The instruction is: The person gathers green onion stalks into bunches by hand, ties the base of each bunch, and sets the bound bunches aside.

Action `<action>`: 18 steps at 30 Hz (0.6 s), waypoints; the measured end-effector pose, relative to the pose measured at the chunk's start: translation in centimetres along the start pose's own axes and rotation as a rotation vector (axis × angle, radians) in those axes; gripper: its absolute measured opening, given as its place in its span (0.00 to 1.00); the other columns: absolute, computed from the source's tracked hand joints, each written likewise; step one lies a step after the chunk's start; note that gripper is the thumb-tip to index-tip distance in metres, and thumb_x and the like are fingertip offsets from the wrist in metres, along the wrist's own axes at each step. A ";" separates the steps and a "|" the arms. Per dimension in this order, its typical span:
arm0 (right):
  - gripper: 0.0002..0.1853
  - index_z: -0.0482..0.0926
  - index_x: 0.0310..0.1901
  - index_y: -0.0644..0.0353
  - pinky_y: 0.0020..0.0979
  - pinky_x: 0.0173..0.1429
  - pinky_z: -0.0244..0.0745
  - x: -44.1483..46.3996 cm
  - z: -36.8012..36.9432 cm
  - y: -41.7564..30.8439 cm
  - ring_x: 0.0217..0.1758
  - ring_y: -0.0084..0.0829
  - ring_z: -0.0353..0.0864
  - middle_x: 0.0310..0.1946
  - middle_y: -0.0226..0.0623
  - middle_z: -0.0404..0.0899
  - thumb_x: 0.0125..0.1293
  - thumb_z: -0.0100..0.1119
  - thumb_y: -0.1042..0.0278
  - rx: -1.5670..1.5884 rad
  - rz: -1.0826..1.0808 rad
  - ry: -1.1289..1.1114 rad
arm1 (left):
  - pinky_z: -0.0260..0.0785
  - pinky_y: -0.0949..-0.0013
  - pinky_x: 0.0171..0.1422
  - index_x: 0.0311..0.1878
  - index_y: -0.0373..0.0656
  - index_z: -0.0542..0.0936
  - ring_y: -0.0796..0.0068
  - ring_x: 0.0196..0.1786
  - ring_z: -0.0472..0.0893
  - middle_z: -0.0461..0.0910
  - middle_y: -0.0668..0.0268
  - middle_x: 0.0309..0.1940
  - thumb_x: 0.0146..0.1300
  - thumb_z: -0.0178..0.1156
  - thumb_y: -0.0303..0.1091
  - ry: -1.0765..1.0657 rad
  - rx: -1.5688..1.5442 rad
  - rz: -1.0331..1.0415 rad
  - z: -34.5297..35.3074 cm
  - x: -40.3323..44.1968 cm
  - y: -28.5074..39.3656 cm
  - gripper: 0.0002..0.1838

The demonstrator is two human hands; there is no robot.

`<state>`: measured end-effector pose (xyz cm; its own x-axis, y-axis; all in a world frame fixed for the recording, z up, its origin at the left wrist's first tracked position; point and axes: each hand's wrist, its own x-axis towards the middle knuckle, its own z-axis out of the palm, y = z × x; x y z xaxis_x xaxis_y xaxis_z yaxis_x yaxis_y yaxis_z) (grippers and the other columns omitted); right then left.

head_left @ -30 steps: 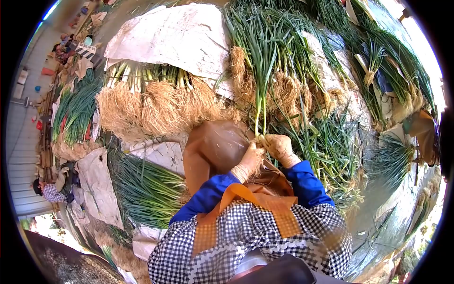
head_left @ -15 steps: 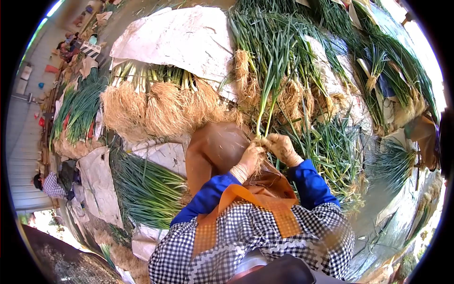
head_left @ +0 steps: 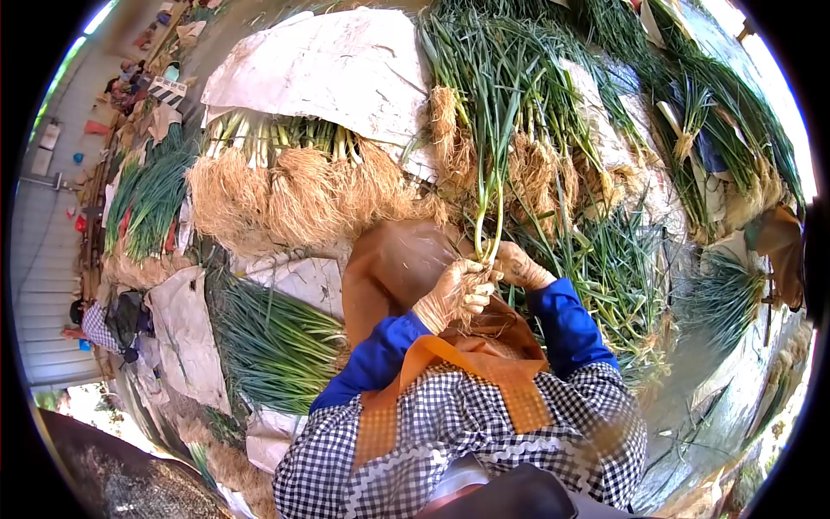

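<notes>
Onion stalks (head_left: 481, 216), two slim stems, pale at the base and green above, held in front of a smooth brown covering (head_left: 402, 264) over a bent knee, to the right of and below the lower right corner of a wrinkled white sheet (head_left: 320, 73). Point away from the body, leaves overlapping in view a row of green bunches with tan roots (head_left: 553, 112).

Grip of the bare left hand (head_left: 450, 294): narrow, fingers curled round the stalk bases, fine straw-coloured roots (head_left: 469, 320) trailing below. Grip of the bare right hand (head_left: 522, 266): close in at the same bases, fingertips hidden; cannot tell whether pinching or only resting there.

Looks light enough for one hand. Probably firm and slightly springy in the pale shaft, soft and quick to crease in the leaves, perhaps slick if damp; thin root strands, likely to snag or shed. Best held low on the shaft, just above the roots, and gently, since hard squeezing could bruise or split; less securely by the leaf tips.

Along the lower edge of the white sheet, thick tan root masses (head_left: 303, 195) in a row. Beside the right forearm, a loose heap of tangled green leaves (head_left: 609, 268). Left of the knee, a flat bundle of straight dark-green leaves (head_left: 272, 346).
</notes>
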<state>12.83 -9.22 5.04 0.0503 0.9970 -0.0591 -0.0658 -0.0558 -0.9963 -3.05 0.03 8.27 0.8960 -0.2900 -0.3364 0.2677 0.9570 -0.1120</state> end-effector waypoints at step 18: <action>0.08 0.77 0.30 0.60 0.30 0.30 0.72 -1.0 3.2 -3.1 0.24 0.34 0.77 0.21 0.38 0.76 0.59 0.59 0.65 -0.691 -0.046 0.340 | 0.71 0.78 0.37 0.43 0.43 0.70 0.79 0.32 0.73 0.73 0.68 0.33 0.60 0.55 0.24 0.280 0.206 0.504 -5.9 4.3 -1.2 0.09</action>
<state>9.82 -9.89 8.42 0.3491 0.9337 0.0790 0.5754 -0.1471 -0.8045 -1.56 -2.42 1.44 0.8107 0.2335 -0.5368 -0.0764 0.9514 0.2983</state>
